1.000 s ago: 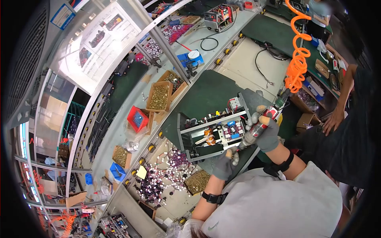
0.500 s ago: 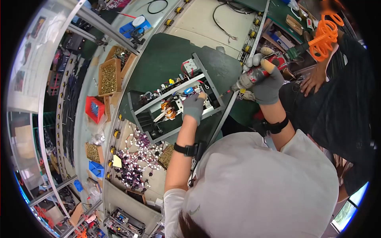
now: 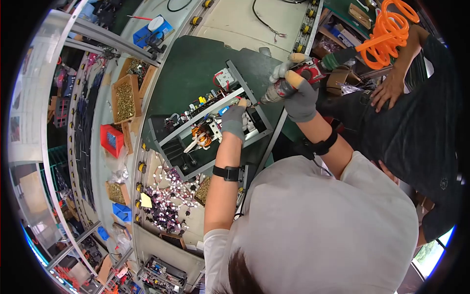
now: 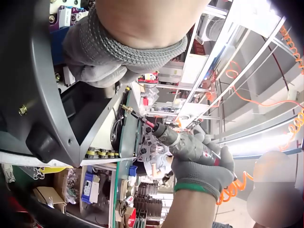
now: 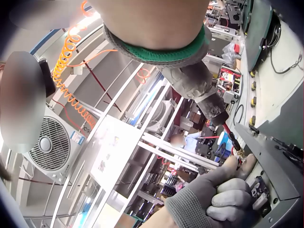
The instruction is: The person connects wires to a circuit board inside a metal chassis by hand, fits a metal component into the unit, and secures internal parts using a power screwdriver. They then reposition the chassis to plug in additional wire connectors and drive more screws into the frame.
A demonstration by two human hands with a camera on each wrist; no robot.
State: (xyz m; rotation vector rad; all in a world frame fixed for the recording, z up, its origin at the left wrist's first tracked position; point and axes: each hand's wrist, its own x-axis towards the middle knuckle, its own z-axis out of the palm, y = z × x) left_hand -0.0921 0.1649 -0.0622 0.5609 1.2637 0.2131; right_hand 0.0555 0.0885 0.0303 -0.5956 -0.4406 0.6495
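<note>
My gloved right hand grips a red and grey powered screwdriver, its bit angled toward an open metal equipment chassis. A brass screw sits at the bit's tip in the left wrist view. Reaching into the chassis, my gloved left hand has its thumb and forefinger close to the bit tip, the other fingers curled. Whether it pinches something there I cannot tell. Beside that hand are an orange-wound coil and a blue component. The chassis lies on a dark green board.
An orange coiled hose runs up from the screwdriver. Brass screws fill a box on the left, near a red bin. Small wired connectors lie heaped below the chassis. A person in dark clothes stands at the right.
My left hand has gone from the screwdriver's tip into the chassis. The screwdriver swung away from the chassis, then came back toward its near corner. The head view has shifted.
</note>
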